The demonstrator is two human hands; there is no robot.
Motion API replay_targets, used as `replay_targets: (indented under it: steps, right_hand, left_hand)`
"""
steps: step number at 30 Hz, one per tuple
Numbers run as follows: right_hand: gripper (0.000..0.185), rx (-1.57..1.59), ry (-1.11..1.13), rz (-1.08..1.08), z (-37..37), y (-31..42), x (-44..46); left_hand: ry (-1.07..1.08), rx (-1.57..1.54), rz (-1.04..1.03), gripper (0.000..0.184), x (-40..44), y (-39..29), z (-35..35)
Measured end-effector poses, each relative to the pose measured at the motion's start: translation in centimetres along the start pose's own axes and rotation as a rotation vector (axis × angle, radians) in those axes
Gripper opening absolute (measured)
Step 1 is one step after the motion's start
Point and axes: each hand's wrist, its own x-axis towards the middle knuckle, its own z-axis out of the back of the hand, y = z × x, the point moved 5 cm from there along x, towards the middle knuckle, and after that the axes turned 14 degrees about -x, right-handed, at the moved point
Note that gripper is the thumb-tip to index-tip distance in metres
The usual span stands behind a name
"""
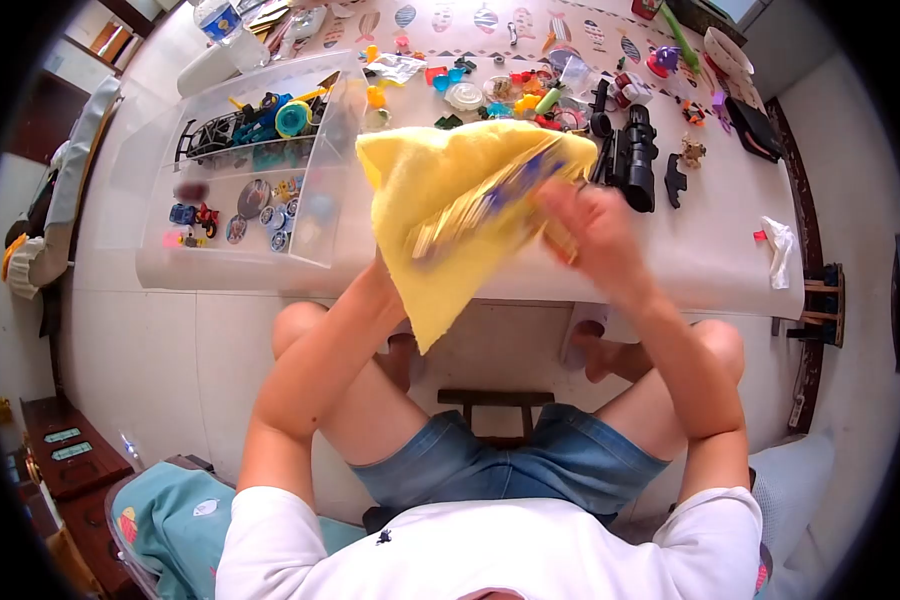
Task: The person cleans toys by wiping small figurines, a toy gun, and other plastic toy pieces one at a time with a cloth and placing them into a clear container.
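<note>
A yellow cloth point(460, 190) is spread in mid-air above the table's near edge. It covers my left hand, which holds it up from beneath; only the wrist point(382, 280) shows, and the fingers are hidden. Against the cloth lies a long gold and blue object point(495, 195), too smeared by motion to name its kind. My right hand point(592, 232), also blurred, has its fingers closed on the right end of that object.
A clear divided plastic box point(320, 255) with toy parts stands left on the white-covered table point(710, 255). Small colourful pieces point(515, 90) lie behind the cloth. A black toy scope point(638, 160) and a black case point(753, 128) are at right, a water bottle point(230, 35) at back left.
</note>
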Motion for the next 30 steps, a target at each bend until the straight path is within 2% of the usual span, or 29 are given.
replay_targets:
  steps: [1,5,6,8,10,11,14,15,16,18,21,24,25,27,28,30]
  right_hand:
    - [0.035,-0.169,0.142,0.13,-1.3,-0.5,-0.6]
    - [0.035,-0.083,-0.047,0.046,2.0,-0.6,1.6]
    - [0.037,0.173,-0.145,0.051,2.8,1.3,1.3]
    - [0.038,0.003,-0.157,0.039,3.9,0.7,1.6]
    - [0.036,-0.009,-0.07,-0.035,1.1,0.3,0.1]
    - [0.034,-0.106,0.054,0.088,-0.4,0.2,-0.4]
    - [0.032,-0.088,0.064,0.08,-0.1,0.3,-0.2]
    - [0.035,-0.085,-0.059,-0.002,1.3,0.2,0.4]
    - [0.038,-0.025,-0.125,0.073,2.5,0.5,1.2]
    - [0.04,0.018,-0.116,0.093,4.1,1.0,1.8]
    - [0.041,-0.038,-0.005,0.016,2.1,0.3,0.6]
    - [0.041,-0.366,0.108,0.169,0.3,0.2,-0.5]
    - [0.04,-0.435,0.107,0.151,0.1,0.4,-0.6]
    - [0.038,-0.524,0.098,0.165,0.3,0.3,-0.5]
    - [0.036,-0.571,0.089,0.176,0.4,0.4,-0.3]
    - [0.035,-0.519,0.05,0.184,0.6,0.6,-0.4]
  left_hand:
    - [0.004,-0.002,0.005,0.045,0.2,0.1,0.0]
    - [0.003,0.005,0.013,0.045,0.1,0.0,-0.3]
    - [0.005,0.014,0.012,0.045,0.1,0.0,-0.5]
    - [0.005,0.022,0.016,0.045,0.0,0.1,-0.5]
    - [0.01,0.026,0.028,0.045,0.2,0.1,-0.6]
    - [0.009,0.02,0.036,0.045,0.1,0.0,-0.6]
    - [0.044,-0.022,0.082,0.045,0.4,0.0,-1.4]
    - [0.066,-0.058,0.104,0.045,0.4,0.0,-2.0]
    - [0.091,-0.1,0.124,0.045,0.4,-0.1,-2.6]
    - [0.121,-0.147,0.162,0.045,0.5,0.1,-3.4]
    - [0.12,-0.132,0.204,0.045,0.3,0.0,-3.4]
    - [0.058,0.006,0.233,0.045,0.2,0.1,-2.5]
    - [0.029,0.079,0.241,0.045,0.1,0.3,-2.0]
    - [-0.025,0.376,0.241,0.046,-0.1,0.6,-1.1]
    - [0.17,0.243,0.125,0.048,-0.4,0.8,-1.0]
    - [-0.018,0.694,0.192,0.05,0.9,1.0,-0.1]
